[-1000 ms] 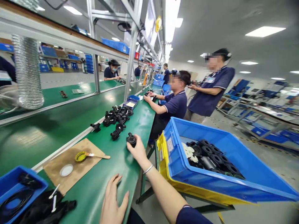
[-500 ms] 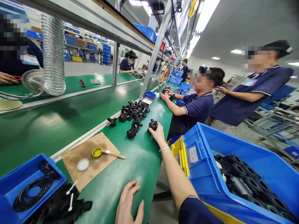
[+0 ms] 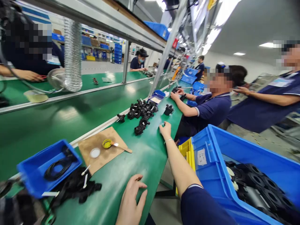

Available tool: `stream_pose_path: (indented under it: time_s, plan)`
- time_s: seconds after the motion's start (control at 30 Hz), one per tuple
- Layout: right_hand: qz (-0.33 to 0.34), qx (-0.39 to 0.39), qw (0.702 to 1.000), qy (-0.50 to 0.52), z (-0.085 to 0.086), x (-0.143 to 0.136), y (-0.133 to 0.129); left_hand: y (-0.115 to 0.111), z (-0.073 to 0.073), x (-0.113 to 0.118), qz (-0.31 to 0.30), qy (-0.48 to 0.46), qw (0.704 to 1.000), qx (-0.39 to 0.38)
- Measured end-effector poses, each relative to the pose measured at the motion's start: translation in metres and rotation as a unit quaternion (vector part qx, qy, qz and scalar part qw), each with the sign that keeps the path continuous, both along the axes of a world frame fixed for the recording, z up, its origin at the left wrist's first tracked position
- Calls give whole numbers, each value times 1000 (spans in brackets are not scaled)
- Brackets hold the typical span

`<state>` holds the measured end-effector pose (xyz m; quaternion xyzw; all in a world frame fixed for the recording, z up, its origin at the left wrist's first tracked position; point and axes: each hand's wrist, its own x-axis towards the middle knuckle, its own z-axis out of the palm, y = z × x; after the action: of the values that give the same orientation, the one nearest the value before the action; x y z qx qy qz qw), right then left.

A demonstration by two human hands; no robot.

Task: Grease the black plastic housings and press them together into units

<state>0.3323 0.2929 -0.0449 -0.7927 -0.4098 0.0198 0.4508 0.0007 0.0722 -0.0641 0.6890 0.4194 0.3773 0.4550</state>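
Note:
My right hand reaches out over the green bench, empty, its fingers loosely curved and a bit apart. Just beyond its fingertips a black plastic housing stands on the bench, not touched by the hand. My left hand is near the front edge with nothing in it, fingers bent and thumb spread. Left of the right hand lies a pile of black plastic housings, some with white pins. A brush rests on a yellow pot, on a stained cardboard sheet beside a white disc.
A blue tray holds black rings at left, beside black parts with white sticks. At right stands a big blue bin of black parts, near a yellow crate. A co-worker sits further along the bench.
My right hand has let go of the black housing, which now stands on the bench, and has drawn back from it. The view has swung left; my left hand stays open.

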Motion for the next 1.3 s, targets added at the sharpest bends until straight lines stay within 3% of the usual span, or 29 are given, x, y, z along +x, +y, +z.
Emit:
stream_pose_path:
  time_s: [0.1,0.23,0.3,0.37,0.43,0.5,0.57,0.63,0.7,0.73,0.83,0.9,0.97,1.07,1.13,1.2,1.3]
  plan:
    - [52,2,998,44,4,-32,-21,2,16,-2,-39,-25,999,-18]
    - [192,16,976,102,20,-105,-67,5,12,-1,-79,-32,996,24]
    - [304,23,946,108,34,-151,-99,-1,7,-5,-113,9,992,58]
    - [463,32,882,77,47,-200,-129,-14,8,-15,-158,55,982,92]
    - [567,44,822,12,54,-244,-151,-33,15,-36,-197,97,969,115]
    - [628,50,774,-71,53,-279,-163,-55,30,-68,-202,136,963,116]
    - [663,63,730,-156,46,-301,-166,-78,50,-107,-153,169,968,105]
    - [672,91,699,-227,34,-314,-160,-101,69,-152,-60,209,971,99]
    - [656,121,693,-275,19,-323,-149,-123,84,-199,65,279,953,100]
    - [648,125,691,-294,11,-326,-143,-135,90,-223,136,327,930,100]
    - [639,131,678,-339,-4,-332,-130,-171,97,-293,332,477,811,67]
    - [634,135,674,-354,-7,-330,-130,-191,96,-334,403,547,733,28]
    - [630,139,675,-357,-6,-327,-134,-205,94,-368,403,589,700,-3]
    - [626,140,686,-344,-1,-321,-140,-208,94,-402,348,599,721,-20]
    - [629,135,704,-299,3,-320,-142,-201,96,-409,316,590,743,-21]
    - [636,128,740,-176,8,-321,-143,-190,98,-400,301,567,767,-15]
    - [619,129,774,33,15,-326,-140,-172,94,-363,297,477,827,-3]
